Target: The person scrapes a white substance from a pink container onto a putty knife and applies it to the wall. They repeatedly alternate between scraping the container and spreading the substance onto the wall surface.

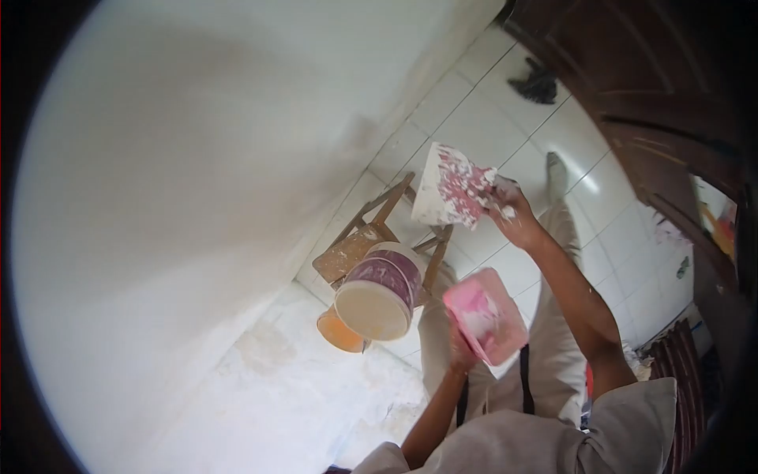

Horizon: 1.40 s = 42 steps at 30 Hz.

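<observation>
My left hand [461, 347] is closed around the side of a pink plastic tub [508, 338], which is tilted, with some white paste smeared inside it. Higher up, my right hand [513, 215] grips a wide putty scraper [448, 188] by its narrow end. Its reddish face is streaked with white putty, and more of the white stuff clings to my fingers. The scraper is held out toward the wall side, apart from both the tub and the wall.
A white-and-purple bucket [387, 278] stands on a wooden step stool [347, 251] beside the white wall [197, 197]. An orange container [341, 330] is next to it. Dark cloth [535, 83] lies on the tiled floor [482, 110]. Brown wooden doors [632, 71] line the right.
</observation>
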{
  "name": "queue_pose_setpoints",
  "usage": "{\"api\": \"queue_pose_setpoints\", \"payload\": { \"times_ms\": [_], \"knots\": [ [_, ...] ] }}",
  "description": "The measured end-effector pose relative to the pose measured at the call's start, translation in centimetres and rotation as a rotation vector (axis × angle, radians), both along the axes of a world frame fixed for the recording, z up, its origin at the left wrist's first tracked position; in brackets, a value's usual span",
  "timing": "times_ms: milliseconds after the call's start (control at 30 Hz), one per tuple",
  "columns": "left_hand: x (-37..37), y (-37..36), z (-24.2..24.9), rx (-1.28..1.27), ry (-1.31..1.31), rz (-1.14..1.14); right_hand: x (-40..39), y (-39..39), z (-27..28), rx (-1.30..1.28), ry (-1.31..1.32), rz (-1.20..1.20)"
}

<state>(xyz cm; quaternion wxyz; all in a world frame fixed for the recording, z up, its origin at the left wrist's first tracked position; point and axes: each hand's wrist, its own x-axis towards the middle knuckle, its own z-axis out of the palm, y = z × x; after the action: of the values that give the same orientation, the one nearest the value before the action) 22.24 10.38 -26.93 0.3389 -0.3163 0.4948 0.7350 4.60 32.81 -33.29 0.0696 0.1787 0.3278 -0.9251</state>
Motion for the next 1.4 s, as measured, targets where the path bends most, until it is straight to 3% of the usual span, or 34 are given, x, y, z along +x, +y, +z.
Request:
{"api": "queue_pose_setpoints", "payload": {
  "times_ms": [67, 100, 133, 167, 200, 233, 267, 300, 367, 433, 500, 633, 700, 767, 900, 1000, 1133, 1333, 1400],
  "knots": [
    [-4.3, 2.6, 4.5, -0.168, 0.584, -0.239, 0.7, 2.4, 7.3, 0.095, 0.005, -0.014],
    [-6.8, 4.1, 7.4, -0.168, 0.719, -0.226, 1.3, 3.3, 11.0, 0.154, -0.004, -0.022],
    [-5.5, 1.3, 4.4, 0.179, 0.412, 0.003, 2.5, 4.1, 16.3, 0.466, 0.196, -0.081],
    [-5.0, -0.5, 3.9, 0.308, 0.292, 0.088, 3.7, 4.2, 19.3, 0.467, 0.196, -0.047],
    [-4.5, -2.3, 3.4, 0.427, 0.166, 0.184, 4.6, 4.6, 21.9, 0.517, 0.192, -0.168],
    [-7.0, -1.4, 7.1, 0.400, 0.285, 0.142, 5.2, 4.8, 24.5, 0.563, 0.194, -0.299],
    [-9.6, -0.4, 11.1, 0.370, 0.403, 0.109, 4.5, 5.7, 29.7, 0.761, 0.235, -0.195],
    [-11.8, 1.6, 15.7, 0.389, 0.509, 0.107, 4.4, 5.9, 33.4, 0.773, 0.296, -0.193],
    [-14.6, 3.3, 22.4, 0.324, 0.570, 0.168, 6.5, 3.5, 39.2, 1.054, 0.082, -0.234],
    [-14.9, 3.5, 26.8, 0.256, 0.550, 0.242, 7.4, 2.6, 42.9, 1.211, 0.248, -0.206],
    [-14.1, 3.3, 30.5, 0.247, 0.754, 0.223, 7.7, 0.6, 46.7, 1.437, 0.578, -0.100],
    [-14.6, 6.2, 31.7, 0.352, 0.733, 0.324, 5.6, 2.5, 47.2, 1.578, 0.719, -0.002],
    [-13.7, 6.2, 32.2, 0.238, 0.839, 0.355, 6.1, 1.5, 47.1, 1.610, 0.729, 0.006],
    [-12.9, 5.4, 32.3, 0.195, 0.871, 0.404, 6.7, -0.6, 47.8, 1.611, 0.598, -0.048],
    [-11.8, 4.7, 32.0, 0.184, 0.861, 0.508, 7.1, -3.3, 48.1, 1.600, 0.614, -0.145],
    [-11.5, 3.2, 32.1, 0.110, 0.865, 0.372, 7.2, -4.4, 47.5, 1.610, 0.551, -0.103],
    [-11.1, 0.8, 31.9, 0.057, 0.930, 0.265, 7.6, -5.9, 47.9, 1.471, 0.423, -0.025],
    [-11.5, 1.3, 31.4, 0.125, 0.857, 0.437, 7.4, -6.3, 47.1, 1.440, 0.366, 0.042],
    [-11.4, 1.2, 31.6, 0.175, 0.781, 0.416, 7.6, -6.3, 47.2, 1.274, 0.240, 0.115]
  ]
}}
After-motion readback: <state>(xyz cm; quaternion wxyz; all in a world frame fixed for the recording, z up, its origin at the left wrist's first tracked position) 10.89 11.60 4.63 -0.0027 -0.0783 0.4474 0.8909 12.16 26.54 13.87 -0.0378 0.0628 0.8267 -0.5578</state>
